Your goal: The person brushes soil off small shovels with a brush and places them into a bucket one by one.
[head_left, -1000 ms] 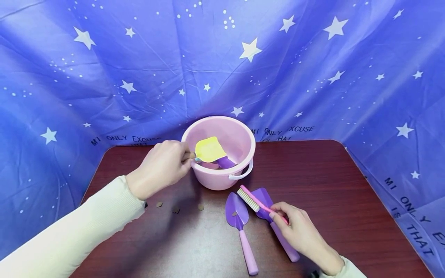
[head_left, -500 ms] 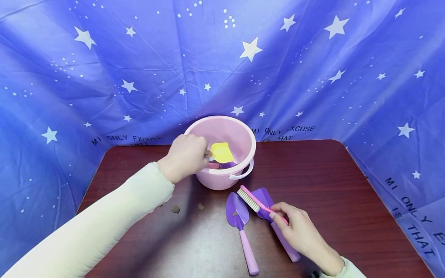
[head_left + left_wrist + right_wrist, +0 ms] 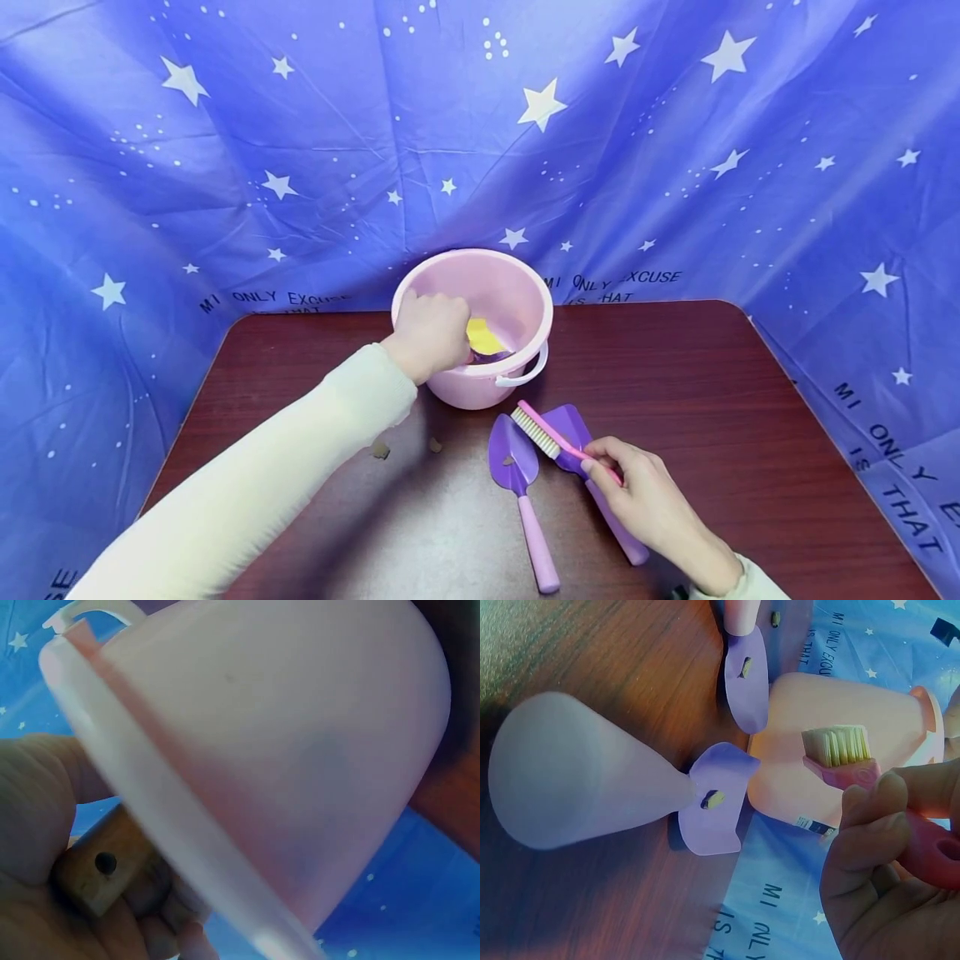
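Observation:
My left hand [image 3: 433, 332] is partly inside the pink bucket [image 3: 480, 396], over its left rim. It grips a small yellow shovel [image 3: 486, 336] whose blade is down in the bucket; the left wrist view shows its wooden handle [image 3: 124, 851] between thumb and fingers, beside the rim. Part of a purple object [image 3: 491, 357] shows under the blade. My right hand [image 3: 648, 492] pinches the handle of a pink brush [image 3: 536, 429], bristles facing left. Below the brush lies a purple square-bladed shovel [image 3: 618, 527]. Left of it, a purple trowel [image 3: 536, 546] lies with a fleck in its blade.
Small brown flakes [image 3: 381, 450] are scattered on the dark red table [image 3: 675, 367] in front of the bucket. The bucket's white handle [image 3: 523, 377] hangs at its right front. A blue starry cloth [image 3: 322, 167] surrounds the table at the back and sides.
My left hand has moved right and into the bucket, lowering the yellow shovel, so less of its blade shows. My right hand and the brush have stayed in place.

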{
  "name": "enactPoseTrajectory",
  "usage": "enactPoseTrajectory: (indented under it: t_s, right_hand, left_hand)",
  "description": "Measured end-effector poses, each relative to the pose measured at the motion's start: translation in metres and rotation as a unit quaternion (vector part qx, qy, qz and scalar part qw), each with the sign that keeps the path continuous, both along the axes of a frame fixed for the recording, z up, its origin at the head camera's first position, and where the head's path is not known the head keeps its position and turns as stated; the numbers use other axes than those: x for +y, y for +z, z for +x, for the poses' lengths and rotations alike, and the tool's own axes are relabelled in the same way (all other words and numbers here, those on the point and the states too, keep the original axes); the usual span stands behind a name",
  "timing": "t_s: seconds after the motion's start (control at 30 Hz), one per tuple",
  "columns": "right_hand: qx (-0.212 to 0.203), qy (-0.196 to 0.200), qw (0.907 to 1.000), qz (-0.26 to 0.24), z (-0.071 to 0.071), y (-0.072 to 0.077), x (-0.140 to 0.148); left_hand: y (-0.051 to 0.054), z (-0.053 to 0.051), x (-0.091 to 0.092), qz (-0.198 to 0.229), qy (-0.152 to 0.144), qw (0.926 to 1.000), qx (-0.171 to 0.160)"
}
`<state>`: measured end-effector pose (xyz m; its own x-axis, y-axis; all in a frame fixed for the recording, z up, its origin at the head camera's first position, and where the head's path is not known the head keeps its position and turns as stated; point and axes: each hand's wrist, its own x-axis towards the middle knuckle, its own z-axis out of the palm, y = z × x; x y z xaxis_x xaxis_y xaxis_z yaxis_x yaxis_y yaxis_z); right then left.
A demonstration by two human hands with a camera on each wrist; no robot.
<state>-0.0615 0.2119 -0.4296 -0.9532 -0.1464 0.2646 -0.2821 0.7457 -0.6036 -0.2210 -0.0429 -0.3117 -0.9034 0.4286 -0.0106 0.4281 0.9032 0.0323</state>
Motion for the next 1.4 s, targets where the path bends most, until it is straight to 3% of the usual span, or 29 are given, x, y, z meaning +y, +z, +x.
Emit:
enactPoseTrajectory:
  t_s: [0.27,0.57,0.8,0.97,1.4]
  right_hand:
    - [-0.006,0.004,1.0000,-0.004,0.001,-0.002,0.001]
    - [-0.005,0.013,0.9999,-0.008,0.000,-0.003,0.000]
    - [0.001,0.009,1.0000,-0.003,0.002,-0.003,0.001]
    - [-0.002,0.008,1.0000,-0.003,0.003,-0.002,0.002]
    - [0.014,-0.013,0.9998,0.009,0.002,-0.001,0.004]
  left_hand:
    - [-0.012,-0.005,0.004,-0.002,0.010,0.9998,-0.017]
    - [-0.015,-0.007,0.013,-0.010,0.011,0.9985,-0.053]
    - [-0.013,-0.007,0.010,-0.004,0.017,0.9970,-0.076]
    - [-0.009,-0.005,0.005,0.024,0.012,0.9973,-0.068]
    - [-0.001,0.006,-0.013,0.065,-0.006,0.9978,-0.008]
